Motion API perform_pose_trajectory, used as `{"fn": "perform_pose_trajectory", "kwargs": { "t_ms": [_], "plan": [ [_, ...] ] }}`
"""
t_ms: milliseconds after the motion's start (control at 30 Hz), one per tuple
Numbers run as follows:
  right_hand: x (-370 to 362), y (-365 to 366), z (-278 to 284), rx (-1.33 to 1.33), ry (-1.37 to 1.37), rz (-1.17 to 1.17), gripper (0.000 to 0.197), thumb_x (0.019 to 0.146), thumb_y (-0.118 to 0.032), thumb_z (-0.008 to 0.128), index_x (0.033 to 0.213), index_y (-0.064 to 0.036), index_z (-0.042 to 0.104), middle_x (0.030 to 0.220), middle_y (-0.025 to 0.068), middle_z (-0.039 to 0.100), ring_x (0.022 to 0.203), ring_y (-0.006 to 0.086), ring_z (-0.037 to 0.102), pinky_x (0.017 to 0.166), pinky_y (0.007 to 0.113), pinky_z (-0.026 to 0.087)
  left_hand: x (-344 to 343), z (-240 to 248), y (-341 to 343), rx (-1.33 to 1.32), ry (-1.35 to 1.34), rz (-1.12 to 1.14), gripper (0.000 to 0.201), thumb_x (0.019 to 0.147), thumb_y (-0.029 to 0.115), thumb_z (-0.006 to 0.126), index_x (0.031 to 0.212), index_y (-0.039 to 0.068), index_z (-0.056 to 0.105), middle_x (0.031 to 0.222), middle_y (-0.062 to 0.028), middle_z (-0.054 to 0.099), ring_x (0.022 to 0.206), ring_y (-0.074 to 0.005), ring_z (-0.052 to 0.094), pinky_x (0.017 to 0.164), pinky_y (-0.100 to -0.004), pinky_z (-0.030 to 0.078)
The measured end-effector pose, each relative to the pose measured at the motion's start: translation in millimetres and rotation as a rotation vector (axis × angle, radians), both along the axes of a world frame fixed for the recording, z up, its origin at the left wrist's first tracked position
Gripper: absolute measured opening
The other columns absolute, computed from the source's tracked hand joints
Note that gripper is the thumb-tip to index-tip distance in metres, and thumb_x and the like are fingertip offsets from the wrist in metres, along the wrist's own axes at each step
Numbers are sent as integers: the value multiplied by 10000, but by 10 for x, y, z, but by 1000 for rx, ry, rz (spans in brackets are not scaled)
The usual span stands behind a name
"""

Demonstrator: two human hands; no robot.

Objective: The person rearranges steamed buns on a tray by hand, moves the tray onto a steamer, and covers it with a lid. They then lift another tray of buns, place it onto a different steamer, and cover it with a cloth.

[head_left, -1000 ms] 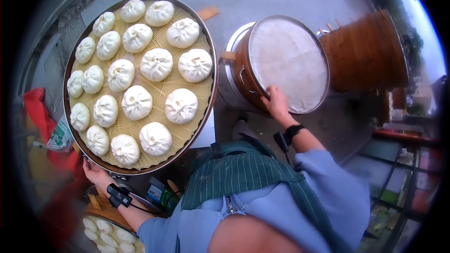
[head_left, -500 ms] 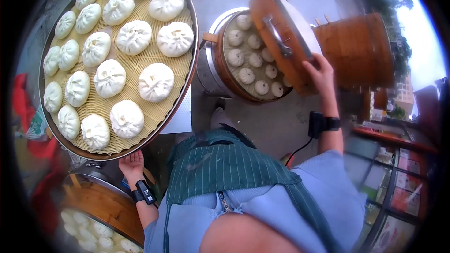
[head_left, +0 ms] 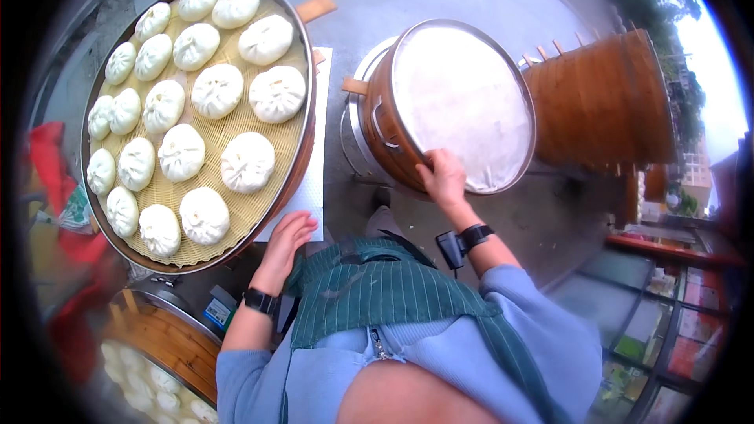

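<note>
Round wooden steamer lid [head_left: 459, 102], tilted over a metal pot [head_left: 357, 129] at centre, gripped at its near rim by the right hand [head_left: 444, 178]. The left hand [head_left: 287, 237], fingers loosely spread, supports the near edge of a large steamer tray [head_left: 302, 153] of white buns [head_left: 247, 161]. Stacked wooden steamers [head_left: 605, 102] stand to the right.

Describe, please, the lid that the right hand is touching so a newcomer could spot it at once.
Start at the big tray of white buns on the left, then look right across the grey surface to the metal pot. The lid sits there, tilted, under the right hand. Unlike the brown steamer stack beside it, it is round with a pale whitish face and a wooden rim.
</note>
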State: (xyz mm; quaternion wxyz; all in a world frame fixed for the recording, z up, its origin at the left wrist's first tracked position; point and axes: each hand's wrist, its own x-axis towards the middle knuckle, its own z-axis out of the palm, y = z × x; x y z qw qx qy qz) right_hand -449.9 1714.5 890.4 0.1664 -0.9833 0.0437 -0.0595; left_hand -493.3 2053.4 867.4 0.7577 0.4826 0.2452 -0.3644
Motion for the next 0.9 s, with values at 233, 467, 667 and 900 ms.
{"fn": "perform_pose_trajectory", "kwargs": {
  "t_ms": [233, 467, 667, 900],
  "plan": [
    [-83, -253, -140, 395, 117, 53, 186, 750, -116, 651, 924, -104, 588, 818, 109, 556, 781, 283, 576, 644, 374, 470, 1244, -185, -1367, -24, -205, -77, 433, 868, 317, 551, 1221, 90, 447, 1151, -66, 524, 1102, -178, 469, 903, -319, 358],
    [557, -3037, -69, 404, -515, -660, 372, 848, -184, 579, 1163, -1, 505, 1058, 129, 523, 991, 239, 513, 878, 321, 410, 2185, -1153, -1897, 92, 7, 287, 728, 835, 472, 501, 1371, 44, 258, 1420, -134, 259, 1307, -254, 244, 1049, -453, 156],
    [663, -4429, -918, 1292, 96, -1088, 475, 884, -309, 539, 1249, -18, 452, 1292, 96, 442, 1150, 204, 437, 991, 312, 319, 2520, -1083, -2205, 15, -19, 271, 440, 887, 344, 409, 1147, 12, 535, 1146, -146, 576, 1063, -255, 542, 948, -373, 406],
    [829, -4058, -657, 1229, 431, -407, 457, 937, -321, 392, 1274, -16, 432, 1275, 89, 457, 1151, 183, 430, 964, 292, 331, 2613, -1188, -2186, 96, 10, 429, 320, 854, 315, 482, 1022, 66, 592, 994, -74, 620, 953, -218, 558, 889, -355, 411]
  ]
}}
